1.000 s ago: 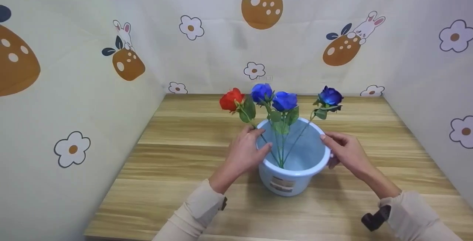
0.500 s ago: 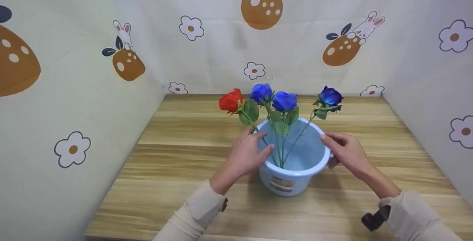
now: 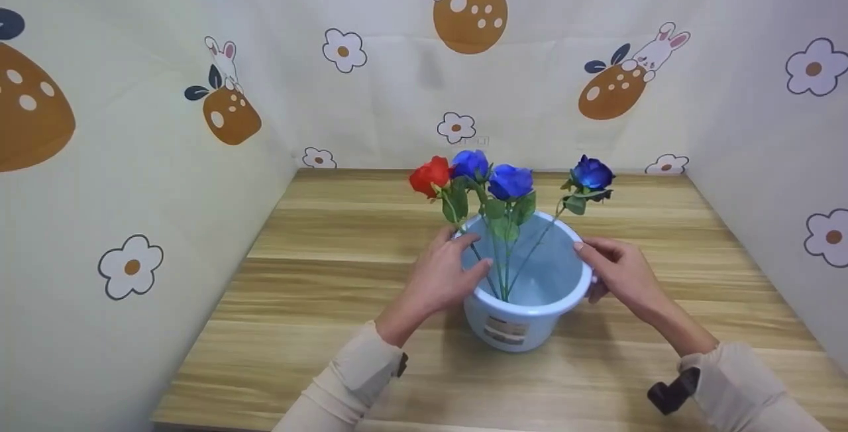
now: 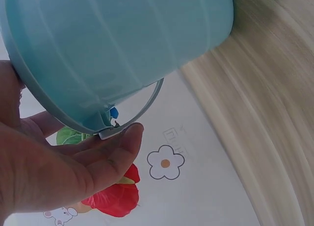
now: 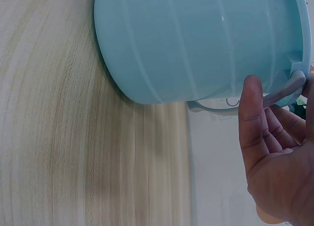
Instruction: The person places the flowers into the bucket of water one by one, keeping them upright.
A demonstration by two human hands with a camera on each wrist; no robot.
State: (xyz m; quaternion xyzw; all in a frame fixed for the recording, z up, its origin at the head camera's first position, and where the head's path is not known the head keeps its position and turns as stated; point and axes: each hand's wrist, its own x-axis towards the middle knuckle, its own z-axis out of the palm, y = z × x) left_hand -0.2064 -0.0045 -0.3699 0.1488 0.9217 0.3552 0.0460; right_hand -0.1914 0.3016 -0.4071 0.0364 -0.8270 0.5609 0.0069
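A light blue bucket [image 3: 476, 318] stands on the table. One red rose [image 3: 430, 177] and three blue roses, including a darker one [image 3: 593, 173] at the right, lean inside it with stems meeting near the front. My left hand [image 3: 434, 276] grips the left rim, thumb reaching inside near the red rose's stem. On the opposite side, my right hand [image 3: 626, 276] holds the rim with its thumb on top and fingers outside. The bucket's handle [image 4: 153, 99] hangs behind it; in the right wrist view the handle [image 5: 284, 91] passes by my right fingers.
A wood-grain table [image 3: 318, 326] lies under the bucket. Behind and beside it hang pale cloth walls [image 3: 391, 94] printed with rabbits, brown fruits and flowers. A label [image 3: 505, 330] is on the bucket's front.
The red rose's head has swung right, closer to the blue ones. My left hand has shifted very slightly at the rim. The bucket and my right hand have stayed put.
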